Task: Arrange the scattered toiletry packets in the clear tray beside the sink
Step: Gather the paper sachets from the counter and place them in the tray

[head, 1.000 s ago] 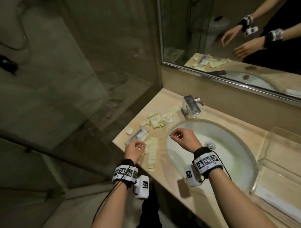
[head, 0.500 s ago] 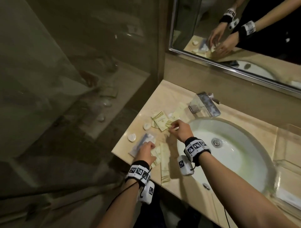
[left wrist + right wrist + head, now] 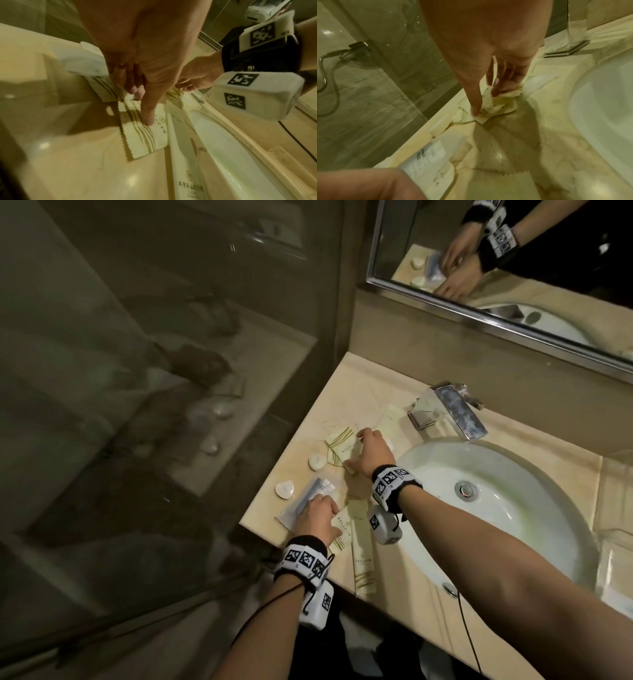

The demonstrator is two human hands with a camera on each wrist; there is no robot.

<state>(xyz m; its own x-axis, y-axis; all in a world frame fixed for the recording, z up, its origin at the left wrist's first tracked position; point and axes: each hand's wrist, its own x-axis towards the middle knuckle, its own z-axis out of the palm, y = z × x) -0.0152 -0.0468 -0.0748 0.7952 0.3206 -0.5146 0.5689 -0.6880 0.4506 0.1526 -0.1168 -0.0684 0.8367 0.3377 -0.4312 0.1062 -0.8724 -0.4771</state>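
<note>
Cream toiletry packets with brown stripes lie scattered on the marble counter (image 3: 301, 436) left of the sink. My right hand (image 3: 356, 450) is down on the pile of packets (image 3: 342, 445) near the faucet, and thumb and curled fingers bunch them together (image 3: 486, 102). My left hand (image 3: 325, 508) is nearer the front edge. Its thumb presses one cream packet (image 3: 145, 142) while its curled fingers sit on another (image 3: 106, 89). A long cream packet (image 3: 363, 556) lies beside it. The clear tray (image 3: 616, 559) shows only at the far right edge.
Two round white soaps (image 3: 317, 462) and a clear wrapper (image 3: 308, 494) lie by the counter's left edge, against a glass shower panel (image 3: 137, 405). A chrome faucet (image 3: 452, 412) stands behind the white sink (image 3: 513, 525). A mirror (image 3: 513, 251) hangs above.
Both hands have come down onto the counter. The right hand moved left from above the sink to the packet pile, and the left hand settled on the front packets.
</note>
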